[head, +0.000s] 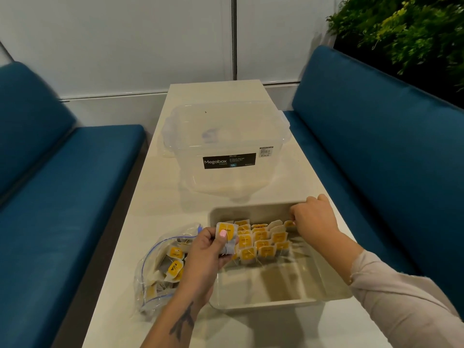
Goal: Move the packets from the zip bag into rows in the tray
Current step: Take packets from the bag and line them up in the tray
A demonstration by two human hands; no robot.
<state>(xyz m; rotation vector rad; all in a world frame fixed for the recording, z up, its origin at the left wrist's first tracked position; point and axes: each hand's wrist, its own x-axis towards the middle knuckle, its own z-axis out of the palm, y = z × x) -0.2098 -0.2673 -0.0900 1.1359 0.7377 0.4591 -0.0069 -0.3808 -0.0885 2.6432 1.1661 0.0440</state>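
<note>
On the white table [155, 197], the tray [276, 301] sat beside the zip bag [150, 270], which held loose packets [174, 268]. Rows of packets [261, 243] filled the tray's far half. The left hand [208, 252] gripped a small stack [226, 233], thumb on top. The right hand [312, 217] pinched a packet [288, 224] at the far right corner. Behind stood a clear box [226, 144].

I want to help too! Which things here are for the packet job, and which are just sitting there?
For the job:
- zip bag
- tray
- packets in the tray
- packets held by the left hand

Just sitting there:
- clear Megabox storage box
- blue benches
- plants
</note>
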